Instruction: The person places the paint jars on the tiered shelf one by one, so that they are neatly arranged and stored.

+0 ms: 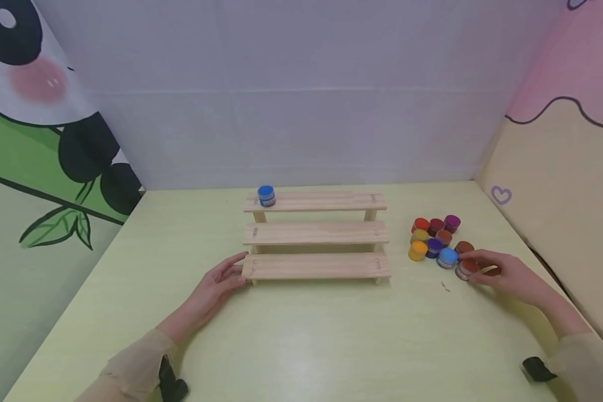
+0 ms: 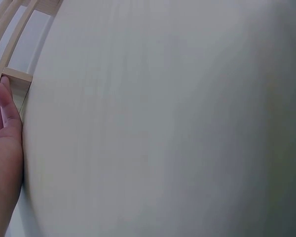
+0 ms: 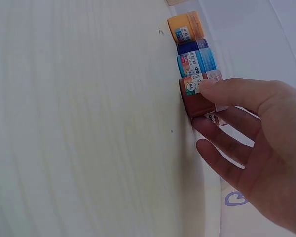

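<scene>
A three-tier wooden rack (image 1: 316,266) stands on the table. At the left end of its lowest step, my left hand (image 1: 222,283) grips the wood, thumb at the front corner; the left wrist view shows the fingertips at the step's end (image 2: 18,75). On the top step's left end sits a blue-lidded paint jar (image 1: 267,196). Over at the right, my right hand (image 1: 507,274) pinches a brownish-red paint jar (image 3: 197,98) between thumb and fingers, at the near edge of a cluster of jars. Right beside it is a light blue jar (image 1: 447,258).
Behind and left of the held jar stand several more paint jars, among them yellow-orange (image 1: 417,251), dark purple (image 1: 434,247), red (image 1: 420,225) and magenta (image 1: 452,223). A pale wall (image 1: 311,134) rises at the table's back edge, with painted panels on both sides.
</scene>
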`<state>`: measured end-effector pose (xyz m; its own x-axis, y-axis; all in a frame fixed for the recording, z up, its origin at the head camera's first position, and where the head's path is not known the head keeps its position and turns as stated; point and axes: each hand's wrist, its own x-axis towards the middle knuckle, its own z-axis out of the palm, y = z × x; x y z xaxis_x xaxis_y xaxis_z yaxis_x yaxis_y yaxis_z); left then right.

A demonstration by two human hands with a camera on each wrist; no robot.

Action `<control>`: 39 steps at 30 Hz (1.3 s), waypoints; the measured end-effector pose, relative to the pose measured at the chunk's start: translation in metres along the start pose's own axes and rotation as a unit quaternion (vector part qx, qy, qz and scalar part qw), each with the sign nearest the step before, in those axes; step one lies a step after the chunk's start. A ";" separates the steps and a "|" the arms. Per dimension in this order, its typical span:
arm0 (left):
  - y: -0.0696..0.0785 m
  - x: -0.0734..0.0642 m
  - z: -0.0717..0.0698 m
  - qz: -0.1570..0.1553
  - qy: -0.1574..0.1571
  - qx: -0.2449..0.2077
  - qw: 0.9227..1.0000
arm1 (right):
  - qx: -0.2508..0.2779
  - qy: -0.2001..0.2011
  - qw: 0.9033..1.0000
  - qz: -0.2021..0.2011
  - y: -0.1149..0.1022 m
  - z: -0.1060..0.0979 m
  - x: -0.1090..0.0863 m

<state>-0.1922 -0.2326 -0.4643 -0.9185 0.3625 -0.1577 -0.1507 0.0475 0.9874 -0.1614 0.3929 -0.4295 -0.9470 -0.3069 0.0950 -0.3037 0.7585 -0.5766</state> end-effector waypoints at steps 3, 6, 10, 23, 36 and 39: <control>0.000 0.000 0.000 -0.004 0.002 0.003 1.000 | -0.005 -0.005 1.000 0.009 -0.001 -0.001 -0.001; 0.000 0.000 0.001 -0.007 0.002 0.005 1.000 | -0.008 -0.009 1.000 0.013 -0.002 -0.002 -0.003; 0.001 0.000 0.001 -0.005 0.003 0.005 1.000 | -0.018 0.000 1.000 0.007 -0.006 -0.006 -0.002; 0.000 -0.001 0.001 -0.004 0.006 0.011 1.000 | -0.042 0.032 0.998 -0.026 -0.026 -0.025 0.010; 0.001 0.000 0.001 -0.010 0.006 0.011 1.000 | -0.025 0.054 0.998 -0.032 -0.054 -0.034 0.037; 0.000 0.000 0.001 -0.007 0.007 0.011 1.000 | -0.020 0.054 0.998 -0.022 -0.065 -0.036 0.044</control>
<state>-0.1919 -0.2317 -0.4639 -0.9217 0.3477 -0.1720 -0.1561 0.0735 0.9850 -0.1871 0.3514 -0.3586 -0.9380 -0.2784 0.2066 -0.3466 0.7688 -0.5374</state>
